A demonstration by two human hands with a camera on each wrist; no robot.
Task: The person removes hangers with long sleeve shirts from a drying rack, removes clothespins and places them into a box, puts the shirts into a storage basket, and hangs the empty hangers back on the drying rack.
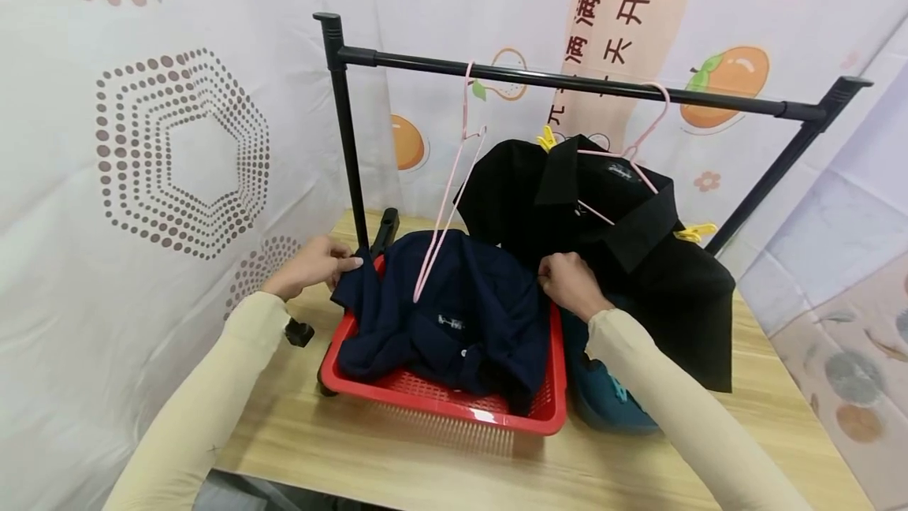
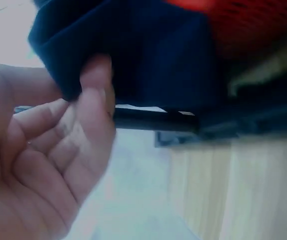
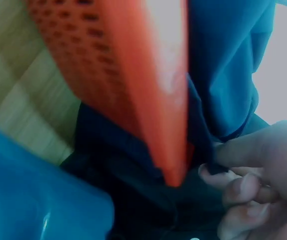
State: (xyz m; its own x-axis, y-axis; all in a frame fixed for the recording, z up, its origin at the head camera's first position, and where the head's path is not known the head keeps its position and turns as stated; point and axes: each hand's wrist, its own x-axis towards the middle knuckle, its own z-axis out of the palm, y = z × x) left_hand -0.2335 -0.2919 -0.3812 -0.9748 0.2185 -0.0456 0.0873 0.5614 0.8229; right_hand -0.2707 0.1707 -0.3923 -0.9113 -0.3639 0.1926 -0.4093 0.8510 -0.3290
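Evidently, from the head view, the navy-blue woven-cloth garment (image 1: 507, 298) lies bunched in the red perforated plastic basket (image 1: 482, 416), its pale label and a small light button facing up. The left hand (image 1: 312, 262) pinches its left edge beyond the rim; the right hand (image 1: 567, 284) is at its far right side, fingertips partly hidden. A thin pink hanger (image 1: 418, 289) hangs in front of the cloth; whether they touch, I cannot tell. The garment looks limp, fairly light and not fragile, likely to fold and sag between two holds; the shoulder seams or the neck beside the label should give steadier grips than loose edges.

Left wrist view: thumb and fingertips pinch a doubled fold, which suggests soft, grippy fabric.

Right wrist view: thumb and forefinger pinch a thin edge beside the basket's rim, the other fingers curled loosely below.
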